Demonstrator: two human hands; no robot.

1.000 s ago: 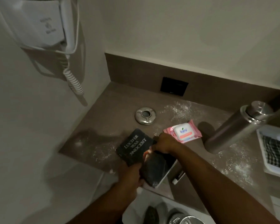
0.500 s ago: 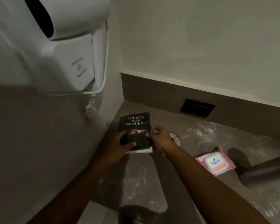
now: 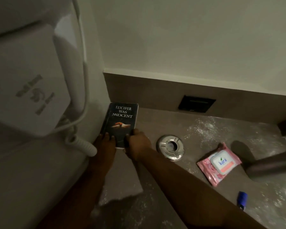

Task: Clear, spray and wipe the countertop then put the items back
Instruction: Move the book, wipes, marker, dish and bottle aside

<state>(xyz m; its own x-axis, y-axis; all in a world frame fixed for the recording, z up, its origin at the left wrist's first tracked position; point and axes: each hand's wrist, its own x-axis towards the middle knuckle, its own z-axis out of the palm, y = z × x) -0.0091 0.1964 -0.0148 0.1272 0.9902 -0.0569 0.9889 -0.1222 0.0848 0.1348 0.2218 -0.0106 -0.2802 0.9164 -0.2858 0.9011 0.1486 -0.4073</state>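
To the left of both hands a white wall-mounted hair dryer (image 3: 30,90) hangs with its coiled cord (image 3: 80,144) curling down just beside the left wrist, so any swing of the elbow that way risks snagging it. The left hand (image 3: 106,144) grasps the lower left edge of the black book (image 3: 121,123), fingertips laid over the cover; the right hand (image 3: 137,146) pinches the lower right corner, thumb on the cover. The book stands tilted above and ahead of the hands, over the far left corner of the countertop (image 3: 155,123), near the side wall; whether its top edge touches the wall cannot be told. The step in hand looks like clearing this book off the surface, and it is best done by keeping both grips firm, lifting it straight up and toward the body, and keeping the cover out of the white powder (image 3: 203,128) scattered to the right of the right hand. Further right of that hand sit a round metal ashtray (image 3: 170,147), a pink pack of wipes (image 3: 219,163), a small blue object (image 3: 242,199), and a dark cylinder (image 3: 271,164) lying at the frame edge; all seem yet to be cleared before spraying.
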